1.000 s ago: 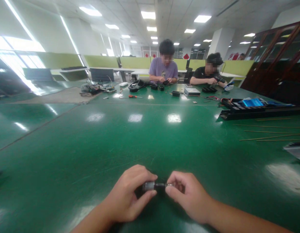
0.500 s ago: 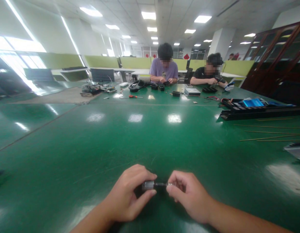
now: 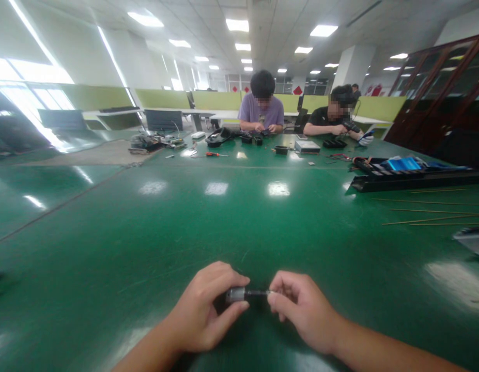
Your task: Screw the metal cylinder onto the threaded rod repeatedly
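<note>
A small grey-and-dark metal cylinder (image 3: 236,294) with a thin dark shaft (image 3: 257,293) lies horizontally just above or on the green tabletop; which, I cannot tell. My left hand (image 3: 208,307) curls around the cylinder, thumb below and index finger above, its other fingers tucked behind. At the shaft's far end, my right hand (image 3: 297,307) pinches the tip between thumb and forefinger. The pinched end is mostly covered by these fingertips. What device the cylinder belongs to is not plain from here.
Thin brass-coloured rods (image 3: 436,211) lie at the right, in front of a long black channel (image 3: 417,180). An orange-handled screwdriver (image 3: 214,154) and black plastic parts sit farther back. Two people (image 3: 261,108) work across the green table (image 3: 177,222).
My right hand has shifted very slightly to the right along the shaft, showing a bit more of it. My left hand stays on the cylinder, nearly still.
</note>
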A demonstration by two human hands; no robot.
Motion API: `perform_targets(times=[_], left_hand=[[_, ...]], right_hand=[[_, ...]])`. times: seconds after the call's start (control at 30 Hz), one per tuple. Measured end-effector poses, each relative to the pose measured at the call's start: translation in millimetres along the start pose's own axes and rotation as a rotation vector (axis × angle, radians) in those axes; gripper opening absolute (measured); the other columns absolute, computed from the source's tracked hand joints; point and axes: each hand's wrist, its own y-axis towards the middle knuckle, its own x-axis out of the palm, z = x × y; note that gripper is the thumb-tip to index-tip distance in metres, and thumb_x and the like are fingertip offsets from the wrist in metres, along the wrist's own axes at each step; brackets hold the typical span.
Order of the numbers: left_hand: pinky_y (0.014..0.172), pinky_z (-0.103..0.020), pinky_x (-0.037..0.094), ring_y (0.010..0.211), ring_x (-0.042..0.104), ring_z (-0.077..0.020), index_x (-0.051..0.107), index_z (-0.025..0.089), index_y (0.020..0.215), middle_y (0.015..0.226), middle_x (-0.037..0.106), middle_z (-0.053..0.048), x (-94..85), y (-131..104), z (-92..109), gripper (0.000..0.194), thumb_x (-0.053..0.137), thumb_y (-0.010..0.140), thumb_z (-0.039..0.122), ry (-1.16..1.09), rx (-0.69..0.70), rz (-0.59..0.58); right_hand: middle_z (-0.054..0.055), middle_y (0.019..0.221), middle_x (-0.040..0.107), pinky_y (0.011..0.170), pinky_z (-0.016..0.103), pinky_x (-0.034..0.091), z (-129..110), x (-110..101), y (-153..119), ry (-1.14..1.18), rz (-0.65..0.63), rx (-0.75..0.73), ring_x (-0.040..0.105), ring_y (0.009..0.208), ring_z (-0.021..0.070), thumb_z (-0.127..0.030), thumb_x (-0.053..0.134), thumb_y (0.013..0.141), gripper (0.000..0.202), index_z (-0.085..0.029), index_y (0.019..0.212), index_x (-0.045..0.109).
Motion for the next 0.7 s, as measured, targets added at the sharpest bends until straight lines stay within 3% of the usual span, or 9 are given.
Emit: perform_targets(times=[0.7], left_hand=[[0.075,-0.033,0.049,0.082,0.060,-0.0197,0.061,0.020,0.112,0.090,0.066,-0.007,-2.9,-2.1,-0.5,0.025,0.062,0.087,0.018,-0.028,-0.001,-0.001]], right_hand=[[-0.002,0.063,0.058,0.054,0.022,0.039,-0.3,-2.5,0.3,0.055,0.000,-0.004,0.052,0.054,0.0108,-0.033,0.063,0.087,0.021,-0.016,0.076,0.057]])
